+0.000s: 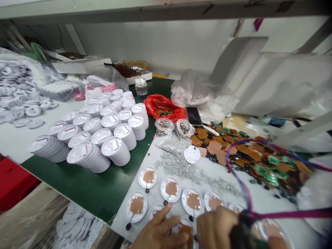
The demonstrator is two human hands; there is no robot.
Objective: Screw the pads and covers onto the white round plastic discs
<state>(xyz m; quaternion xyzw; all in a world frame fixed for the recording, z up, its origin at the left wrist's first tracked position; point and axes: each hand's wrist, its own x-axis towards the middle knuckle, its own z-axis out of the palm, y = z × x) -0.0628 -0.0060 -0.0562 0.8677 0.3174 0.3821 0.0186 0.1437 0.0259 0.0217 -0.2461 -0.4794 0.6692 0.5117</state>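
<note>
Green workbench (85,186) under a white shelf (166,10), with a white board (121,224) laid over its right part. Stacked white discs (115,150) stand in rows at center left, more loose ones (18,93) heaped at upper left. Red bag (163,107), phone (193,116) and plastic bottle (141,89) sit beyond them.

On the board, along the bottom of the frame: a row of white trays (170,189), each with a brown pad and short black lead. Above these, spilled silver bits (176,162); to the right, a pile of brown pads and green circuit boards (249,159).

Left hand (158,233) at bottom center, fingers (166,216) spread wide, tips at a tray (185,235) partly hidden beneath them; no hold visible. Right hand (215,226) just beside it, fingers curled narrow on a dark wire bundle (243,231), grip partly hidden. Red, blue and magenta wires (285,213) run from the bundle, looping up over the pile and out to the right.
</note>
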